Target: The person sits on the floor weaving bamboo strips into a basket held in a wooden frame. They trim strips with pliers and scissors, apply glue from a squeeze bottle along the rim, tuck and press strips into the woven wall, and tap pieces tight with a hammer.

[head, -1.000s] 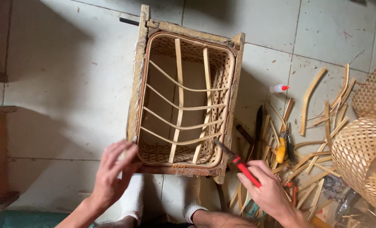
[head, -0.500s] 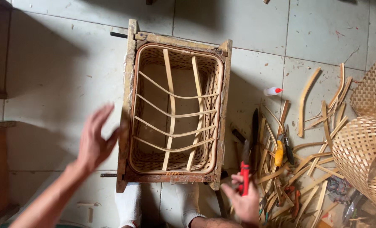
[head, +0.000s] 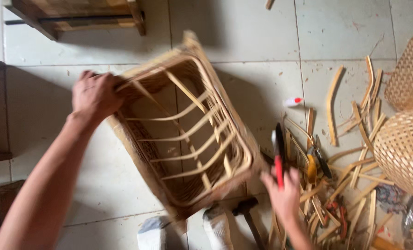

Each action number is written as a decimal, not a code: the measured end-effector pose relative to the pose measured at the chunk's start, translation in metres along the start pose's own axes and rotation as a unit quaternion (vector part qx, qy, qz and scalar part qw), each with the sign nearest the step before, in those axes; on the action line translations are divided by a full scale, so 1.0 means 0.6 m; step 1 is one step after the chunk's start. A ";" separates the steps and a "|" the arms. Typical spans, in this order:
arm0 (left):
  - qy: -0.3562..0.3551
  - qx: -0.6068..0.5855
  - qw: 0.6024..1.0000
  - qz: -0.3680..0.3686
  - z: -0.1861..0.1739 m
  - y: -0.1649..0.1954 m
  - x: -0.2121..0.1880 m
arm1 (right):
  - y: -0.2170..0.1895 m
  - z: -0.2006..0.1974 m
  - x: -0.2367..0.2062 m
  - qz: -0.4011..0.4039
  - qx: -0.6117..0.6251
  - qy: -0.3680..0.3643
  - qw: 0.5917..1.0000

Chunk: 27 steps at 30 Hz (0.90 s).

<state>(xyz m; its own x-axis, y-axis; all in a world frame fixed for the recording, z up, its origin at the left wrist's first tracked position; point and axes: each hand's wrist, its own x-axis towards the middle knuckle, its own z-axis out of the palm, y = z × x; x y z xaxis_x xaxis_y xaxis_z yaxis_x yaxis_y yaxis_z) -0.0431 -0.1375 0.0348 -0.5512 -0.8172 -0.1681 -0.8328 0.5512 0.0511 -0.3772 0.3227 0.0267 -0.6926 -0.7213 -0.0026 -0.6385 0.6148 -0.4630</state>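
We have the rattan chair frame (head: 188,139) tilted on the tiled floor (head: 53,51) at centre, its open side up. Our left hand (head: 94,95) is closed over its rim at ten o'clock; our right hand (head: 285,196), at four o'clock beside the frame's lower corner, is wrapped around a red-handled tool (head: 279,155). Turning it well, we judge, means a firm rim grip, the tool tip pointed away, and care near the split cane strips (head: 355,153) at three o'clock.

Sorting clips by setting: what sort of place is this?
Likely a cane-weaving workshop floor: a rattan frame, cut cane strips strewn on tiles, and woven baskets at the right.
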 end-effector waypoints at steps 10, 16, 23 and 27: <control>-0.200 -0.104 0.936 -0.269 0.019 0.019 -0.427 | -0.193 -0.042 0.180 0.137 0.211 -0.302 0.920; -0.342 -0.304 0.827 -0.327 0.062 -0.038 -0.488 | -0.258 -0.044 0.169 0.171 0.278 -0.499 0.803; -0.122 -0.533 0.749 -0.374 0.073 -0.074 -0.343 | -0.306 -0.031 0.170 0.165 0.136 -0.524 0.825; 0.084 -0.428 0.848 -0.300 0.041 -0.070 -0.329 | -0.321 -0.037 0.176 0.196 0.133 -0.514 0.825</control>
<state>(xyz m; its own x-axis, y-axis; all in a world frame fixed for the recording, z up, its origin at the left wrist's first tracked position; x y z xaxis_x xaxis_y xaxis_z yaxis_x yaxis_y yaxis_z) 0.1019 0.0045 0.0419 0.0458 -0.9595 -0.2780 -0.6579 -0.2384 0.7144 -0.3348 0.1353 0.1353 -0.0918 -0.4571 -0.8847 -0.2428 0.8719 -0.4253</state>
